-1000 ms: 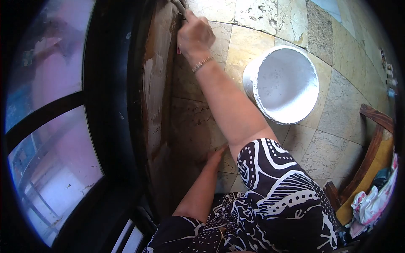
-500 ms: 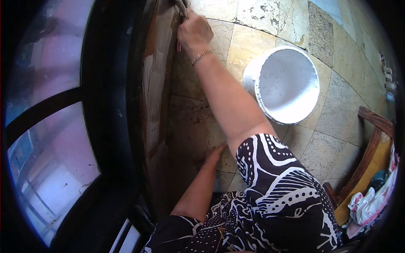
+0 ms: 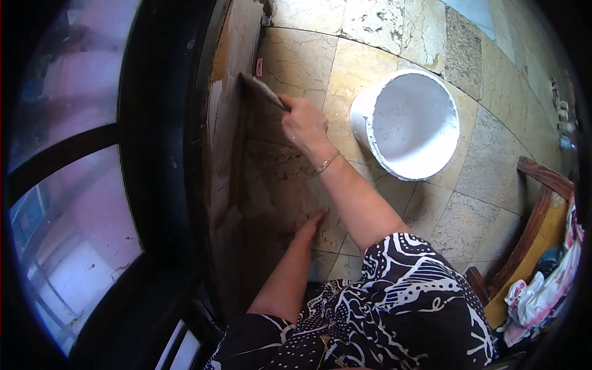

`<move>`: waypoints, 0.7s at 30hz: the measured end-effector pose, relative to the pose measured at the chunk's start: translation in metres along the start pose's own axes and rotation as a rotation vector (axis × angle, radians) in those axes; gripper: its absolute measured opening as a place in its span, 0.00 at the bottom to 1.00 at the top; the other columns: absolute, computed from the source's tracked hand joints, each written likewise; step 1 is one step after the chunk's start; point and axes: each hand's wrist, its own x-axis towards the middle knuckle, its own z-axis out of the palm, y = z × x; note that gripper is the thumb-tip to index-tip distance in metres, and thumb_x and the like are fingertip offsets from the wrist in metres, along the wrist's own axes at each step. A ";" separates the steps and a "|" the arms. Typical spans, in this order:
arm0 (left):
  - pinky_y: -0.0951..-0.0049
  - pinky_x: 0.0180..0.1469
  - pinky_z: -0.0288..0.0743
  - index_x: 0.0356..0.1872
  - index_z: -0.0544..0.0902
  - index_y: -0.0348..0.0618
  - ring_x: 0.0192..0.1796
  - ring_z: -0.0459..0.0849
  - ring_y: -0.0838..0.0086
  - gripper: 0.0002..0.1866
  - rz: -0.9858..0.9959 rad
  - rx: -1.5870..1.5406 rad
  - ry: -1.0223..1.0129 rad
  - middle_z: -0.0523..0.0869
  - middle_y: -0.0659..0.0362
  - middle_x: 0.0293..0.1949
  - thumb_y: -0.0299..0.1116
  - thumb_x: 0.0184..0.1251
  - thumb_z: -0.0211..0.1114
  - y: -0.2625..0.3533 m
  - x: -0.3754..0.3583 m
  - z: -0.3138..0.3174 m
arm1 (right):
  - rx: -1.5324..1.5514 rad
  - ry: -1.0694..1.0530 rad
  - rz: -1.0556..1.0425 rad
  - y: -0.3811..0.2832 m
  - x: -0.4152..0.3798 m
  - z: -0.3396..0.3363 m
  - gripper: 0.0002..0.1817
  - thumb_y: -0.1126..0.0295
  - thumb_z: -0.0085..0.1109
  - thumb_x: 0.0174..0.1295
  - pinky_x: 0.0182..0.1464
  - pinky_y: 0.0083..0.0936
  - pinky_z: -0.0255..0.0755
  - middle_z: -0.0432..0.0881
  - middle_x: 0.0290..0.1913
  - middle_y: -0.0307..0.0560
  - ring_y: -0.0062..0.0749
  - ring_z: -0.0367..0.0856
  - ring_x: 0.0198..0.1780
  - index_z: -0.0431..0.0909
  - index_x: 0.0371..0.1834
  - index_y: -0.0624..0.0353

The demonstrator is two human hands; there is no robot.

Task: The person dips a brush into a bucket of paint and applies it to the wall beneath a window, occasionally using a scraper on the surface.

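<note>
My right hand (image 3: 306, 126), with a bracelet at the wrist, is closed round the handle of a paintbrush (image 3: 267, 94). The brush's far end meets the side of a low wooden panel (image 3: 217, 117), which bears streaky whitish patches over brown. To the right of my hand, a large white bucket (image 3: 364, 123) stands on the tiles, its inner wall coated white. A bare leg (image 3: 287, 271) comes out from under the black-and-white patterned clothing, its foot on the floor near the panel. My left hand is outside the view.
Dark framed glass panes (image 3: 80, 203) line the left side. At the right stands a wooden chair (image 3: 521, 243) with cloth and plastic bags (image 3: 535, 299) on it. A small pink piece (image 3: 259, 66) shows beside the panel. Stone tiles (image 3: 490, 154) cover the floor.
My right hand has come back from the top of the view, down and slightly right along the panel, bringing the paintbrush with it. The bucket and foot stay in place.
</note>
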 end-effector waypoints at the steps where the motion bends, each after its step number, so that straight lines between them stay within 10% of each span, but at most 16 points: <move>1: 0.63 0.62 0.66 0.62 0.68 0.34 0.62 0.71 0.61 0.37 -0.004 0.000 -0.002 0.74 0.51 0.60 0.48 0.56 0.66 0.022 -0.026 0.006 | 0.031 0.050 0.012 0.000 -0.004 -0.003 0.13 0.70 0.51 0.55 0.43 0.46 0.73 0.81 0.36 0.57 0.55 0.79 0.43 0.79 0.43 0.51; 3: 0.67 0.61 0.66 0.61 0.68 0.28 0.60 0.72 0.63 0.49 -0.022 -0.114 0.074 0.74 0.48 0.58 0.47 0.38 0.79 0.076 -0.082 0.017 | 0.092 0.209 0.021 -0.016 0.021 -0.018 0.13 0.70 0.50 0.55 0.42 0.47 0.73 0.80 0.36 0.59 0.55 0.79 0.43 0.79 0.43 0.50; 7: 0.67 0.63 0.64 0.61 0.66 0.26 0.63 0.71 0.61 0.51 -0.044 -0.135 -0.058 0.73 0.45 0.60 0.50 0.39 0.78 -0.012 0.024 -0.006 | 0.266 0.379 0.071 -0.033 0.110 -0.008 0.16 0.66 0.52 0.54 0.39 0.40 0.74 0.82 0.33 0.56 0.52 0.82 0.37 0.82 0.46 0.46; 10: 0.65 0.67 0.59 0.63 0.64 0.24 0.67 0.66 0.56 0.54 -0.035 0.391 0.269 0.68 0.40 0.63 0.59 0.41 0.72 0.005 0.000 0.006 | 0.287 0.298 0.178 -0.048 0.137 0.005 0.13 0.70 0.50 0.54 0.47 0.42 0.74 0.82 0.38 0.59 0.53 0.81 0.44 0.81 0.41 0.56; 21: 0.65 0.64 0.63 0.62 0.65 0.25 0.62 0.71 0.60 0.55 -0.054 -0.057 0.027 0.72 0.45 0.61 0.53 0.35 0.79 0.031 -0.029 0.006 | 0.266 0.174 0.076 -0.018 0.066 -0.012 0.13 0.70 0.50 0.50 0.42 0.41 0.73 0.81 0.35 0.61 0.55 0.80 0.40 0.82 0.37 0.56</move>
